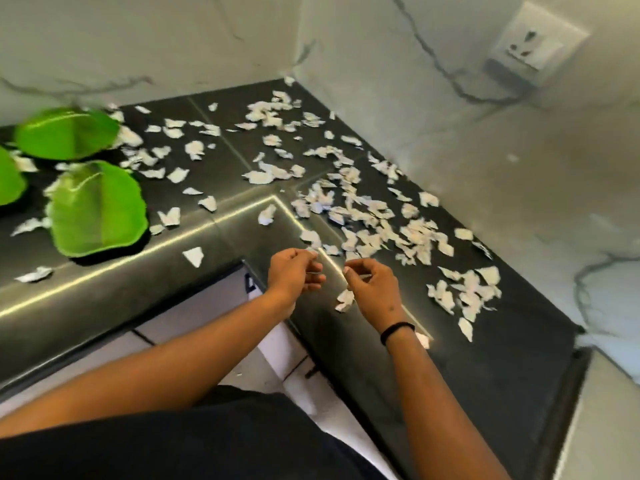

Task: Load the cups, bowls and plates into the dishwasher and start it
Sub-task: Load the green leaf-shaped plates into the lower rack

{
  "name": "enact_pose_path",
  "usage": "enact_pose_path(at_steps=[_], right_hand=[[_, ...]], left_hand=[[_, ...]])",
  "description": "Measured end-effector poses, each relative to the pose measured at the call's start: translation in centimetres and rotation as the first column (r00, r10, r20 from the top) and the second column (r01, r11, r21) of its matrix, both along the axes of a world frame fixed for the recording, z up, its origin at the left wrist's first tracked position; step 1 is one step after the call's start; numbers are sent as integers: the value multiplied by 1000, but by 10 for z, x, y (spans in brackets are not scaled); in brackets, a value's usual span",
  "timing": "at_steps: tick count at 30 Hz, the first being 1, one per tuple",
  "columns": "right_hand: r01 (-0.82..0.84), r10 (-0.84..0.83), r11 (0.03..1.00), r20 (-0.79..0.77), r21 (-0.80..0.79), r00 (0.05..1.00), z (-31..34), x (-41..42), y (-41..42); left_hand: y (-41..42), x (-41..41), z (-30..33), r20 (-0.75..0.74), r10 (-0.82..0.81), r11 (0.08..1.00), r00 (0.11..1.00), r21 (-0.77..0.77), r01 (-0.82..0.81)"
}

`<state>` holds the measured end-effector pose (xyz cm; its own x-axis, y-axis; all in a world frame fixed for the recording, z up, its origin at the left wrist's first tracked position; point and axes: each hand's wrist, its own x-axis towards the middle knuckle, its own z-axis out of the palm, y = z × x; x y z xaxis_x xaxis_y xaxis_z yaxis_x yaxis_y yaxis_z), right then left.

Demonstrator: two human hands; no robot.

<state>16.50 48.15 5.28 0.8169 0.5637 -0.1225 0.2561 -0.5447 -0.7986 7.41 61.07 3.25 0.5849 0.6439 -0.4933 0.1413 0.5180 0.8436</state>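
Observation:
Three green leaf-shaped plates lie on the dark countertop (242, 140) at the left: one at the back (65, 133), one nearer the front edge (95, 209), and one cut off by the frame (8, 181). Both hands hover over the counter's inner corner. My right hand (372, 289) has curled fingers and pinches a small white paper scrap (345, 270) at its fingertips. Another scrap (344, 301) shows just below that hand. My left hand (294, 271) has its thumb and fingers drawn together beside a scrap; whether it holds one is unclear. No dishwasher, cups or bowls are visible.
Torn white paper scraps (367, 216) are strewn across the L-shaped counter, thickest on the right wing. Marble-pattern walls close the corner, with a wall socket (533, 46) at the upper right. Pale cabinet fronts and floor tiles (277, 362) show below the counter edge.

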Motion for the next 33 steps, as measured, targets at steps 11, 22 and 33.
enact_pose_path(at_steps=[11,22,33], right_hand=[[-408,423,901,-98,146,901,-10,-38,147],[-667,668,745,0,-7,745,-8,-117,311],[-605,720,654,130,-454,682,-27,-147,369]], left_hand=[[123,-114,3,-45,478,877,877,80,-474],[233,-229,-16,-114,771,608,626,423,-672],[289,-252,-44,-290,698,687,655,531,-496]])
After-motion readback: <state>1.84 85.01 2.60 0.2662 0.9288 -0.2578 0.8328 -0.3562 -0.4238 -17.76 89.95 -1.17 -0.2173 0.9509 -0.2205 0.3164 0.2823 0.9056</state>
